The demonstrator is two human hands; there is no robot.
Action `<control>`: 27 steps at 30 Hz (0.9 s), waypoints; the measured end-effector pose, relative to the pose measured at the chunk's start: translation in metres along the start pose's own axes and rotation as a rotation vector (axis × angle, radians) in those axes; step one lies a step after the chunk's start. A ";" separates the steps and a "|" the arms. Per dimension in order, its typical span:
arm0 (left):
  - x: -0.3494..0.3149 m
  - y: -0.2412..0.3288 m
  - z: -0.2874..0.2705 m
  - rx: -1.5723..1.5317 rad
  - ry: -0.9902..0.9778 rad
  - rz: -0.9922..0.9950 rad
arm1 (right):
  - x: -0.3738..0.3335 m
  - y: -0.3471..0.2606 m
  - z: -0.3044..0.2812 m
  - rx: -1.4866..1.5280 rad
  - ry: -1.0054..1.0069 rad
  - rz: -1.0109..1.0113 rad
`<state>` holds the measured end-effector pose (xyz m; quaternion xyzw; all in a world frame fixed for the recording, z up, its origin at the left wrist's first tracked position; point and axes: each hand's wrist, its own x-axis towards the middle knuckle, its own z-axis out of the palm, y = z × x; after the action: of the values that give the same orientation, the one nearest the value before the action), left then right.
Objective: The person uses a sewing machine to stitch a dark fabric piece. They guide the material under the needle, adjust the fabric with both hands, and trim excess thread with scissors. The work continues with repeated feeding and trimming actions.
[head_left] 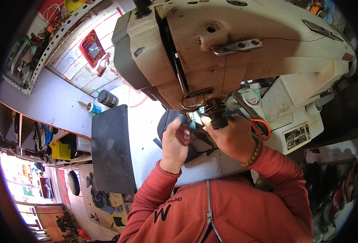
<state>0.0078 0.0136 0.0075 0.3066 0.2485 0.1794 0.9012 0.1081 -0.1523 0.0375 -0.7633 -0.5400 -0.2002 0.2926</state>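
Observation:
A large cream sewing machine [243,44] with worn paint arches over both hands. Close to its needle area, my right hand [233,135] has bent fingers partly hidden behind a dark spring-loaded knob [218,120]; what they grip is out of sight. Left of it, my left hand [175,141] is raised with curled fingers, and I cannot make out what is in them. Beneath the hands lies a dark, soft-looking piece [191,152] on the white machine table [142,139]. A thread runs from a metal guide [237,46] on the machine's arm.
Orange-red scissor-like handles [264,127] lie right of my right hand. A black flat board [112,150] covers the table's left part. Behind it stand a dark jar [107,98] and a small blue-white container [93,108]. Shoes [345,182] fill a rack at the right.

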 end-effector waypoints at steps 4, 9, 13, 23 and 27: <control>0.002 -0.003 0.000 0.126 0.073 0.100 | 0.000 0.000 0.001 0.019 0.012 0.013; -0.002 -0.013 0.000 0.248 0.183 0.220 | 0.001 0.002 0.004 -0.014 0.040 -0.010; -0.002 -0.013 -0.002 0.247 0.129 0.222 | 0.000 0.003 0.004 -0.013 0.025 -0.015; 0.001 -0.015 -0.003 0.276 0.039 0.302 | 0.000 0.004 0.003 -0.038 -0.024 0.011; 0.000 -0.013 0.001 0.260 0.067 0.273 | 0.002 0.003 0.003 -0.021 0.008 -0.006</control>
<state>0.0103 0.0034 -0.0006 0.4450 0.2556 0.2768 0.8124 0.1117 -0.1494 0.0354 -0.7641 -0.5388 -0.2098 0.2860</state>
